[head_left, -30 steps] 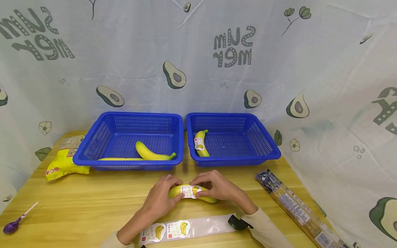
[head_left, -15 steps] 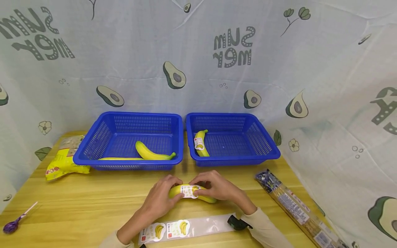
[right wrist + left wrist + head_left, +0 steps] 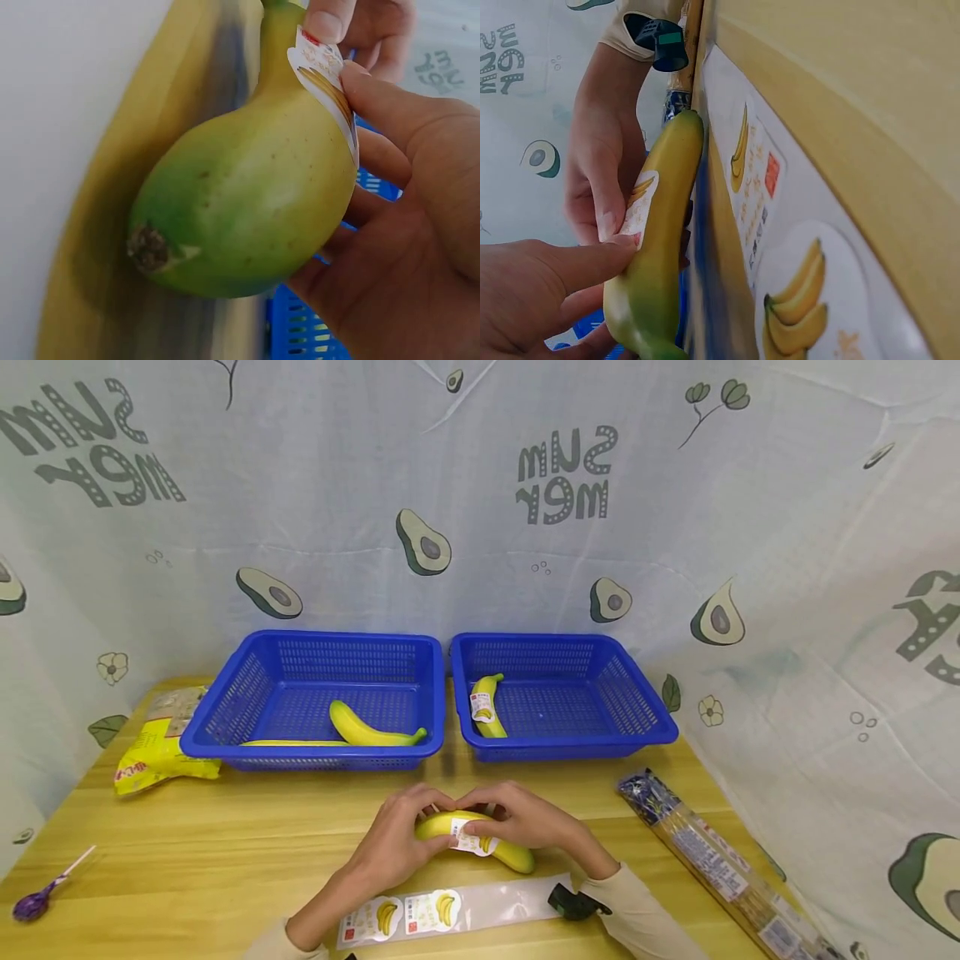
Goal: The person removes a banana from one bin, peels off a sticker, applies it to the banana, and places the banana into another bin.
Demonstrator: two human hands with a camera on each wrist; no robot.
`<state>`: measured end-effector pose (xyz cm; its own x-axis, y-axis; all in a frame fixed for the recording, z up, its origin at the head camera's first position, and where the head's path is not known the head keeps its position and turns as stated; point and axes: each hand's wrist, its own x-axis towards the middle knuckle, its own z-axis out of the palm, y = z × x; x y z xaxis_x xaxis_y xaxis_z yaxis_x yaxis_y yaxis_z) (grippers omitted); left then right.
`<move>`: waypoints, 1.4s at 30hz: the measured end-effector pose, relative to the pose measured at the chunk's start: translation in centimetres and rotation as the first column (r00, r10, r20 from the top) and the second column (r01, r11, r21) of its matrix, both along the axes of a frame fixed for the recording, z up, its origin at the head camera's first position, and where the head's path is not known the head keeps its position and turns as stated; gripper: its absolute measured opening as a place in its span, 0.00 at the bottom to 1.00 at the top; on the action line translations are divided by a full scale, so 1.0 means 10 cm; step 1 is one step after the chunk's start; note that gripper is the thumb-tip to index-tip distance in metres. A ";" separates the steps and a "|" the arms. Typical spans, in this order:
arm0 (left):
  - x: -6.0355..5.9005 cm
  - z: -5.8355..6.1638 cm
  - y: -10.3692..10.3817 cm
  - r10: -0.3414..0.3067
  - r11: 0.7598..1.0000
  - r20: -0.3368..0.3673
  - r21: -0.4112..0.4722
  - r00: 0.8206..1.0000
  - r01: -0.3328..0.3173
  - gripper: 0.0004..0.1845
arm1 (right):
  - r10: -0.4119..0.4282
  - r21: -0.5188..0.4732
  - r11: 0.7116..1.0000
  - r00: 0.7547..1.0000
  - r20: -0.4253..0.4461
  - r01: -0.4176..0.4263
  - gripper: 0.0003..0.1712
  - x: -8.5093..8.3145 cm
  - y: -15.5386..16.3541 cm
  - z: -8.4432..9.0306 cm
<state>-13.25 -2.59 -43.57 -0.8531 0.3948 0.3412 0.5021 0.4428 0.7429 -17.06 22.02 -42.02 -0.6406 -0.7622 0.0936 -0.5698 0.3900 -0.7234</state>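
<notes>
A yellow banana is between my two hands over the front middle of the table. My left hand grips its left part, thumb on the near side. From the right, my right hand holds the banana with fingers behind it, its thumb on the white banana-print sticker. Both thumbs press on that sticker in the left wrist view, where the banana lies lengthwise. The green tip of the banana faces the right wrist camera. Just below the hands lies a clear strip bearing banana stickers.
Two blue baskets stand at the back; the left one has plain bananas, the right basket a stickered banana. A yellow bag and lollipop lie left, a long clear package right.
The banana has shifted slightly right, and its right end has swung toward the near side. The fingers of both hands have come closer together around it.
</notes>
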 end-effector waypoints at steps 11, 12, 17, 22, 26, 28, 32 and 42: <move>-0.03 0.10 -0.01 -0.106 0.950 0.340 0.313 0.934 -0.006 0.17 | 0.040 0.032 0.999 0.996 0.085 -0.043 0.16 0.01 0.24 0.26; -0.03 0.12 0.00 -0.120 0.938 0.365 0.347 0.923 -0.016 0.18 | 0.037 0.029 0.999 0.994 0.103 -0.040 0.16 0.01 0.29 0.30; -0.07 0.18 0.07 -0.162 0.871 0.463 0.483 0.872 -0.095 0.21 | 0.051 -0.058 0.997 0.986 0.161 -0.042 0.18 0.02 0.52 0.54; -0.08 0.20 0.16 -0.240 0.822 0.506 0.560 0.828 -0.104 0.21 | 0.021 -0.139 0.990 0.984 0.179 0.005 0.19 0.02 0.67 0.75; -0.09 0.21 0.26 -0.278 0.791 0.540 0.597 0.795 -0.129 0.22 | -0.071 -0.142 0.985 0.981 0.181 0.097 0.20 0.02 0.70 0.87; -0.11 0.21 0.30 -0.286 0.768 0.553 0.621 0.783 -0.158 0.23 | -0.106 -0.150 0.979 0.976 0.190 0.136 0.21 0.00 0.70 0.90; -0.15 0.21 0.39 -0.291 0.729 0.567 0.653 0.770 -0.205 0.21 | -0.170 -0.158 0.967 0.966 0.193 0.201 0.22 -0.04 0.70 0.95; -0.31 0.16 0.55 -0.306 0.627 0.588 0.716 0.749 -0.307 0.21 | -0.217 -0.187 0.947 0.951 0.220 0.260 0.25 -0.20 0.64 1.00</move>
